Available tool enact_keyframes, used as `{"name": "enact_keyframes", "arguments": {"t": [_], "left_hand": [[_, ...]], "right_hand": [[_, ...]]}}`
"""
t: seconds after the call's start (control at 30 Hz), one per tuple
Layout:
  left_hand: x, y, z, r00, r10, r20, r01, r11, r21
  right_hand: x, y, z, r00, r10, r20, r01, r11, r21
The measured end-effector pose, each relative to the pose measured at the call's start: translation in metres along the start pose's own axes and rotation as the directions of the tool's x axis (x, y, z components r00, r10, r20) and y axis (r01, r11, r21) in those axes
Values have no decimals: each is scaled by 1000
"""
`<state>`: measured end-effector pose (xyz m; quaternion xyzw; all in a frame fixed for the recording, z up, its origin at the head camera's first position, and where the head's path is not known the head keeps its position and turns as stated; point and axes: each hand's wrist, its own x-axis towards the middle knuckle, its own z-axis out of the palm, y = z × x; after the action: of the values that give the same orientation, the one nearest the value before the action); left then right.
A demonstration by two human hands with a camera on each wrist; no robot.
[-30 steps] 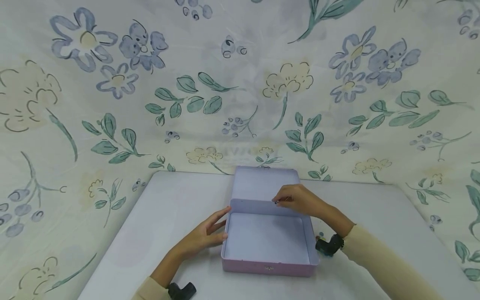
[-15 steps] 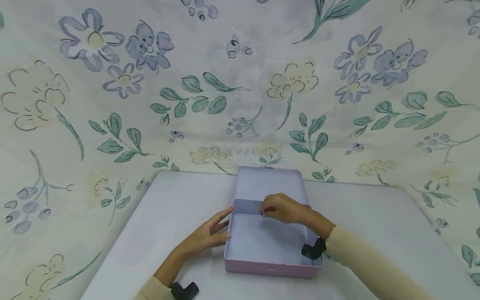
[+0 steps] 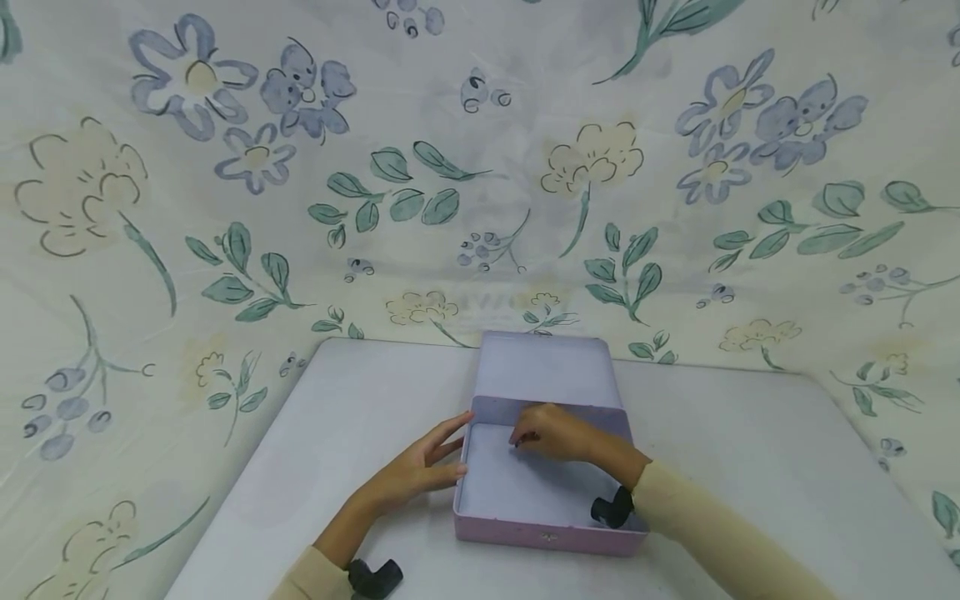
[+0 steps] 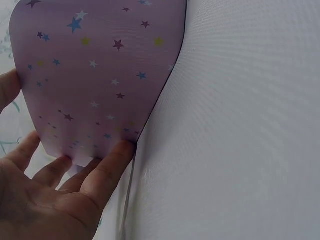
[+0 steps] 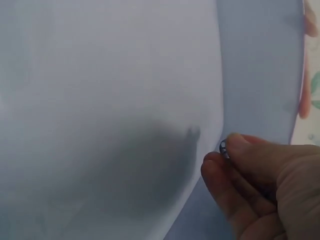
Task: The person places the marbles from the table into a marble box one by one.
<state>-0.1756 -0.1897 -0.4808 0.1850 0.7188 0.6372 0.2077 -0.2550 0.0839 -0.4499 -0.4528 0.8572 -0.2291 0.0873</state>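
A pink-purple box (image 3: 551, 536) lies on the table with its lid (image 3: 547, 367) folded back. Inside it, near the back left, is my right hand (image 3: 558, 433), pinching a small dark object between thumb and fingers. The right wrist view shows that small dark, shiny object (image 5: 223, 148) at the fingertips of my right hand (image 5: 260, 185), above the box floor (image 5: 125, 75). My left hand (image 3: 408, 477) touches the box's left side with fingers spread. In the left wrist view, fingertips of that hand (image 4: 55, 200) rest against the star-patterned wall (image 4: 100, 75).
The white table (image 3: 360, 400) extends on both sides of the box. Behind it hangs a floral cloth (image 3: 450, 192). Black wrist devices are on the left wrist (image 3: 375, 578) and the right wrist (image 3: 612, 507).
My right hand has moved left, down and toward me, from over the box's back edge into the box, still pinching the small object. My left hand has stayed against the box side.
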Motion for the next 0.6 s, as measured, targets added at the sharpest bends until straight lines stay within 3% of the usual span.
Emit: {"name": "enact_keyframes", "arguments": {"t": [0.6], "left_hand": [[2,-4,0,1000,4,1,-4,1000,-1]], "right_hand": [[0,1,12,999,-19,36,21,998,-52]]}}
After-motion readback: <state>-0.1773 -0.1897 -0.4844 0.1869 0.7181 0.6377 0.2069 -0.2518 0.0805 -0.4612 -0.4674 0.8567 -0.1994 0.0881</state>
